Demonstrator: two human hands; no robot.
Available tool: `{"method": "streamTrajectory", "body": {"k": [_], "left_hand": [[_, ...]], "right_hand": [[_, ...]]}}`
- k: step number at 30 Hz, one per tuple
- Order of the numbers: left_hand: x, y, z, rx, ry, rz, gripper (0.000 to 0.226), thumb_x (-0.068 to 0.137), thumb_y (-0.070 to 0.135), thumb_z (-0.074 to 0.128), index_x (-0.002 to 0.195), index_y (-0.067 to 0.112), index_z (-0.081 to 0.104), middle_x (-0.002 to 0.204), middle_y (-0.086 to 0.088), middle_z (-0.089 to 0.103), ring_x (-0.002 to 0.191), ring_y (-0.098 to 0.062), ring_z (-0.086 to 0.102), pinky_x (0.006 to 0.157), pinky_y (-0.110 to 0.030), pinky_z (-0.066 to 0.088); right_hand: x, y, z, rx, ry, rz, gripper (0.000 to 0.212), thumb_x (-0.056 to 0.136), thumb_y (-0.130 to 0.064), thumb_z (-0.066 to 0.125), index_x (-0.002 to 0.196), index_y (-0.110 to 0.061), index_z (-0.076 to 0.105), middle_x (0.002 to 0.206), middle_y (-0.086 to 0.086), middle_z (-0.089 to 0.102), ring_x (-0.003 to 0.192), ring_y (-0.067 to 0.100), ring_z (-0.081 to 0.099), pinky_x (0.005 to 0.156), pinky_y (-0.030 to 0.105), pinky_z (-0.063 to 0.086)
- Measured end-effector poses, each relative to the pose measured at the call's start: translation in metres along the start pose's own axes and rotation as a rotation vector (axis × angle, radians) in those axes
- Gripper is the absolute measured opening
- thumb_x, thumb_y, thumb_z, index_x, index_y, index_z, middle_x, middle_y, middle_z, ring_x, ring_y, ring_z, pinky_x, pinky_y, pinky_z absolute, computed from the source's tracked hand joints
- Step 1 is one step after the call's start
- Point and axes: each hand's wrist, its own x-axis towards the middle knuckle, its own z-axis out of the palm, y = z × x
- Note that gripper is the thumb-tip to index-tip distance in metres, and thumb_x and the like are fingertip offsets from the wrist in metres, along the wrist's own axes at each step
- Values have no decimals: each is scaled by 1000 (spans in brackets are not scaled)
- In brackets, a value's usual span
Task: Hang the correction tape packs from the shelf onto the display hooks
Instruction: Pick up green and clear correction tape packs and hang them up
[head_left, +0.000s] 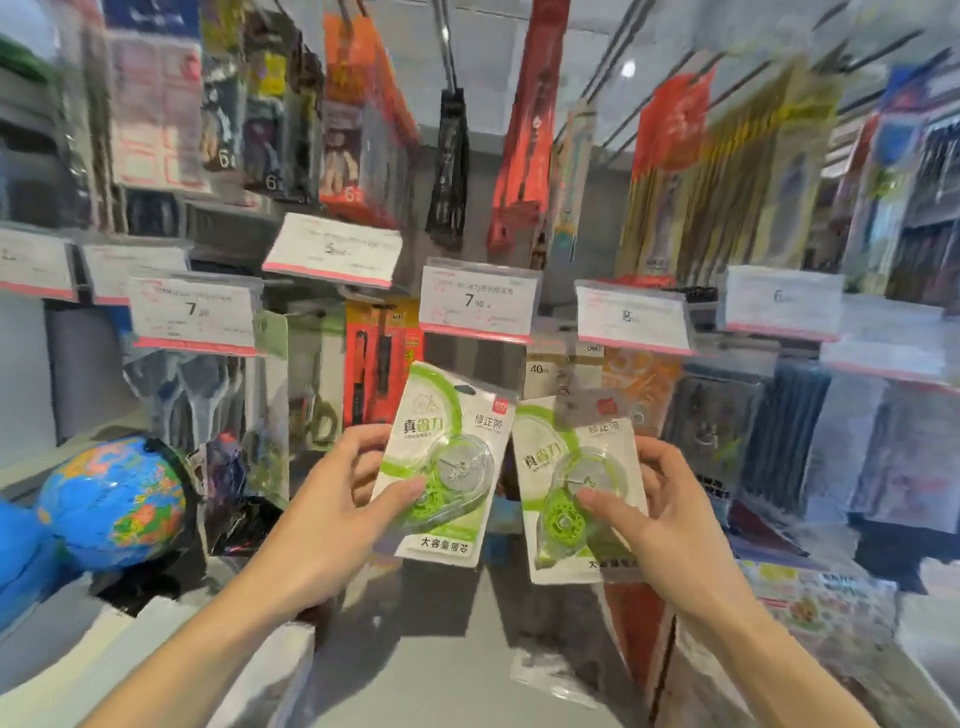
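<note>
i had both hands up in front of the display, each with its own correction tape pack. my left hand pinched the left pack along its left edge, thumb pressed on the front over the green dispenser, fingers curled behind the card. my right hand gripped the right pack from its right edge the same way, thumb laid on the clear bubble, fingers wrapped behind. the two packs sat side by side, upright with a slight tilt, the left one higher, its top right corner just overlapping the top left corner of the right one. both were held in the air below the price tag reading 7.90, in front of hanging goods and not on any hook that i could see. behind the left pack hung an orange and black blister card; behind the right one a card marked 40m. a blue globe stood low on the left, well apart from my hands. below the hands ran the grey shelf, and a clear packet lay on it near my right forearm; its contents were too blurred to tell. more packaged stationery hung on the upper hooks, smeared by blur.
</note>
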Motion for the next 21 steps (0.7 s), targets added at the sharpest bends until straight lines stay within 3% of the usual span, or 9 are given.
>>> {"method": "streamTrajectory", "body": {"k": [5,10,16,21], "left_hand": [[-5,19,8,69,138,25,42,94,10,72,128,25,55,112,22,78,101,-2,75,80,-12,56],[-14,39,4,119,237,81,38,93,15,74,122,34,58,115,16,78,103,-6,76,82,-13,56],[-26,56,-2,141,264,154,35,89,33,74,116,51,60,120,16,77,108,-8,75,86,-13,55],[-25,69,-7,136,280,226,35,84,38,76,110,56,62,118,18,77,107,-4,74,81,-10,55]], "right_hand": [[10,-2,-23,20,-73,-58,44,88,-13,81,120,-29,55,100,-17,81,88,7,79,67,23,62],[15,1,-30,2,-119,-91,45,86,-28,84,118,-44,57,108,-15,80,96,8,78,82,42,63],[24,3,-23,-2,-136,-130,41,86,-33,83,116,-45,57,107,-21,79,93,2,78,70,16,61],[41,-9,4,-15,-131,-127,38,85,-43,82,112,-41,57,104,-18,79,91,-5,74,64,13,56]]}}
